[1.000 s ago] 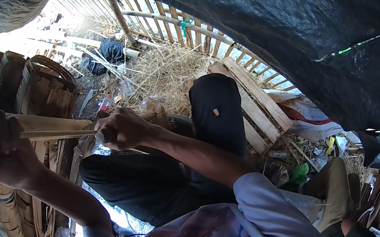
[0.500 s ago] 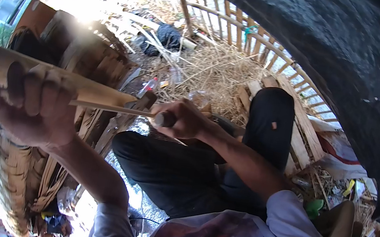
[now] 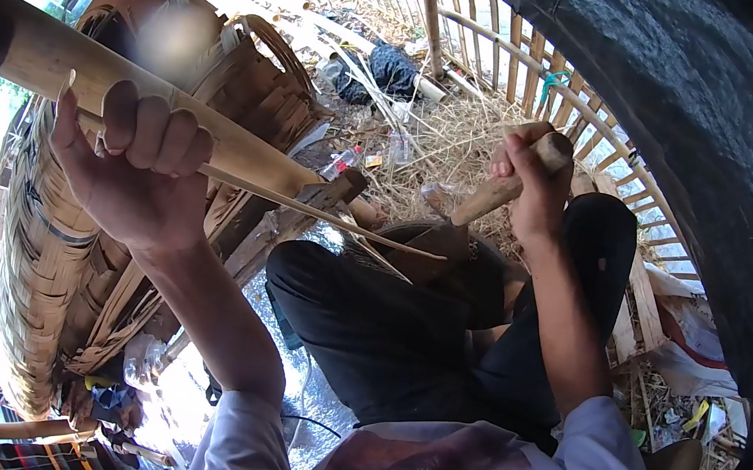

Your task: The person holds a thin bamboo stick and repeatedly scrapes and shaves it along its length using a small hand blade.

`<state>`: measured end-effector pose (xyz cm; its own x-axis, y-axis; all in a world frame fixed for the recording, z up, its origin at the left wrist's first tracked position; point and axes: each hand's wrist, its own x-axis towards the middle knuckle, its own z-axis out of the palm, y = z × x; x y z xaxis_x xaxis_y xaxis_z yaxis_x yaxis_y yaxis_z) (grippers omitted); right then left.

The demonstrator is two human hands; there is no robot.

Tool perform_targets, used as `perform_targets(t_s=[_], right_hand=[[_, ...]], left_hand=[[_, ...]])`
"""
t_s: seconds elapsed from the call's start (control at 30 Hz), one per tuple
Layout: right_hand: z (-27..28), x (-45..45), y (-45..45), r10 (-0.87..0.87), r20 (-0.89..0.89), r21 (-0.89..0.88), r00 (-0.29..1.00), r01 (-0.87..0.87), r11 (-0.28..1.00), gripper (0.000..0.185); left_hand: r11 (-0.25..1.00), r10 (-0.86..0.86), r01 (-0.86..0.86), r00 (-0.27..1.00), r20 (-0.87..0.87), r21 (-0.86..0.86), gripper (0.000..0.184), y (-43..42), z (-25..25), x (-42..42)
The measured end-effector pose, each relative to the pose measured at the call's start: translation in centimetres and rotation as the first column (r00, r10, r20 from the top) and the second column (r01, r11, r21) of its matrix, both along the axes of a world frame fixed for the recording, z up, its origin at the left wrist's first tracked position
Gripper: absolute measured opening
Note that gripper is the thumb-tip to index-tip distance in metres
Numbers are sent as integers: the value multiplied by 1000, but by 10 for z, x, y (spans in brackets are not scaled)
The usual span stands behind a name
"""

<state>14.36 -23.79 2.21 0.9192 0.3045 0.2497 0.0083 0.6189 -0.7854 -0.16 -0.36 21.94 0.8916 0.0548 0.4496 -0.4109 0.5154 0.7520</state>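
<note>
My left hand [image 3: 144,154], at the left of the head view, is closed around a thin bamboo strip [image 3: 301,208]. The strip runs right from my fingers, and its far end lies at the knife's blade; whether they touch, I cannot tell. My right hand [image 3: 538,178] grips the wooden handle of a knife [image 3: 493,200], raised above my right knee. Its dark broad blade [image 3: 444,242] points down and left and partly blends with the dark behind it. Just behind my left hand passes a thick bamboo pole [image 3: 251,147].
Woven bamboo baskets [image 3: 38,266] stand on the left. Dry straw [image 3: 454,138], a black plastic bag [image 3: 392,75] and a plastic bottle [image 3: 341,162] lie ahead. A bamboo slat fence [image 3: 514,53] and a dark tarp [image 3: 718,124] close off the right. My bent legs [image 3: 361,323] are below.
My right hand has moved right and up with the knife, away from my left hand; handle and blade now show. My left hand still holds the strip. The view has shifted.
</note>
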Motion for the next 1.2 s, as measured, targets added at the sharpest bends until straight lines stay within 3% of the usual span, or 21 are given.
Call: perform_targets(t_s=[0.1,0.2,0.3,0.43,0.53,0.6,0.73,0.8,0.97,1.07,1.13,1.2], right_hand=[[16,-7,-12,-22,-8,-9,1000,22,1000,14],[35,-14,-18,-99,118,4,988,99,995,15],[48,-25,-24,-87,174,130,981,64,989,15],[82,-46,-26,-167,229,254,959,107,961,15],[115,-54,-31,-172,295,329,940,69,942,10],[137,-57,-37,-104,340,432,934,-57,900,12],[168,-64,-51,-71,434,514,898,-182,838,12],[170,-70,-53,-89,428,513,899,-161,843,14],[146,-80,-47,-134,299,563,945,-61,824,16],[127,-85,-41,-126,248,358,961,31,933,11],[129,-81,-41,-181,188,398,965,94,912,10],[140,-80,-45,-226,148,642,963,80,763,7]], left_hand=[[1000,27,-27,1000,10,3,43,3,-3,-2],[996,62,-62,998,-8,59,44,3,-1,-1],[990,119,-113,990,-70,87,45,-1,4,-2],[999,7,-2,996,-92,51,47,9,2,3],[999,15,-17,997,-77,-32,49,12,-8,9],[993,115,-113,988,98,-26,50,8,-17,15],[964,266,-266,953,143,-26,50,-22,-16,22],[916,402,-399,908,120,-49,50,-32,-14,27],[863,500,-504,850,166,-18,49,-39,-16,34],[818,573,-574,805,155,-43,49,-34,-16,36],[804,593,-592,791,149,-58,48,-36,-18,40],[849,525,-526,832,180,-44,48,-41,-17,40]])
